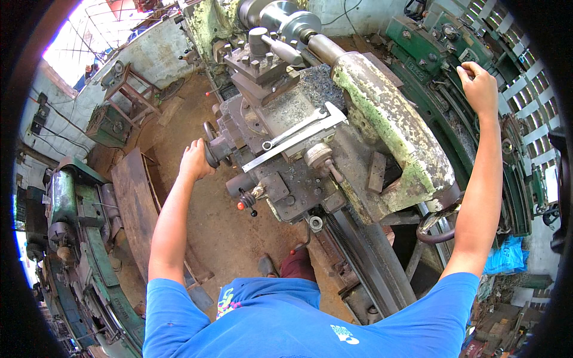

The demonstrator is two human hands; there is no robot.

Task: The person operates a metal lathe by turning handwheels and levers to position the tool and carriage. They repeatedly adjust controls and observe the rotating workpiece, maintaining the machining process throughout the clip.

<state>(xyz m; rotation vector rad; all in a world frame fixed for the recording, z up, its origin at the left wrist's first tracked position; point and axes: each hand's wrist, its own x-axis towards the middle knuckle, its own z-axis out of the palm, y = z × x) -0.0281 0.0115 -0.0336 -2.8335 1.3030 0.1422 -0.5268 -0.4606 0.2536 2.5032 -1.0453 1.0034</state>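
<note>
Carriage (301, 185): caliper (298, 141) on top
Room: brown floor (233, 244)
Left grip (196, 161): around handwheel (212, 154), carriage's left edge
Right grip (482, 89): raised, half-curled; contents unclear

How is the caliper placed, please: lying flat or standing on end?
Lying flat: the caliper is stretched across the lathe, beside a wrench.

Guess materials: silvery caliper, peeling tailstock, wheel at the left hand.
Caliper: likely steel, bare satin; pale silvery sheen.
Tailstock: probably cast iron, worn green-white paint; brownish patches show through.
Wheel at left hand: dark, dull, likely metal; partly covered, so unsure.
</note>
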